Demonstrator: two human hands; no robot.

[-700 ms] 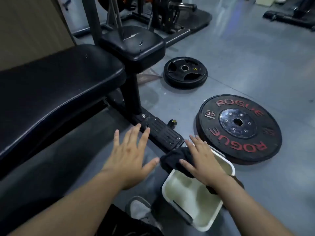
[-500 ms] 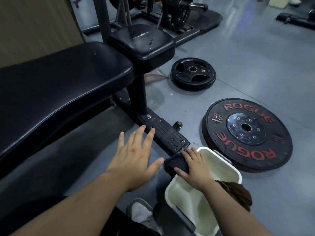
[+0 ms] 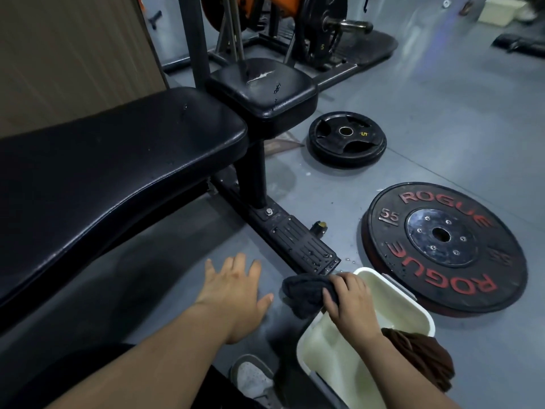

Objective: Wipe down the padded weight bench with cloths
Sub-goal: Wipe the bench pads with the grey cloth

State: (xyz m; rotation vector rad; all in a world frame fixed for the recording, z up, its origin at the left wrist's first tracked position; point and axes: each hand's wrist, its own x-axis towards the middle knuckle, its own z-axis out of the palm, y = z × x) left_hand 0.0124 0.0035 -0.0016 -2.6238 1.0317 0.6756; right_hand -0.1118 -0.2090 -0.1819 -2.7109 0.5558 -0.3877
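Since the earlier frames the right hand [image 3: 349, 302] has drawn the black cloth [image 3: 303, 293] up and leftward out over the near-left rim of the cream plastic tub [image 3: 413, 308]; its fingers are now curled tight around the bunched cloth, where before they lay flatter on it. The left hand [image 3: 236, 293] has stayed where it was, fully open with fingers spread and palm down over the grey floor, holding nothing, just left of the cloth and apart from it. A grey shoe [image 3: 253, 379] shows at the bottom edge beside the tub. The tub looks to hold a little pale liquid at its bottom, though that is hard to tell, and a brown cloth [image 3: 421, 358] hangs over its right rim, now plainly in view. Just beyond the hands lies the bench's black foot plate [image 3: 298, 240], speckled with drops. To the right a large Rogue bumper plate [image 3: 442, 246] lies flat on the floor, with a smaller black plate [image 3: 346, 138] farther off. The padded weight bench [image 3: 112, 172] fills the left, its separate seat pad [image 3: 262, 90] scuffed on top.
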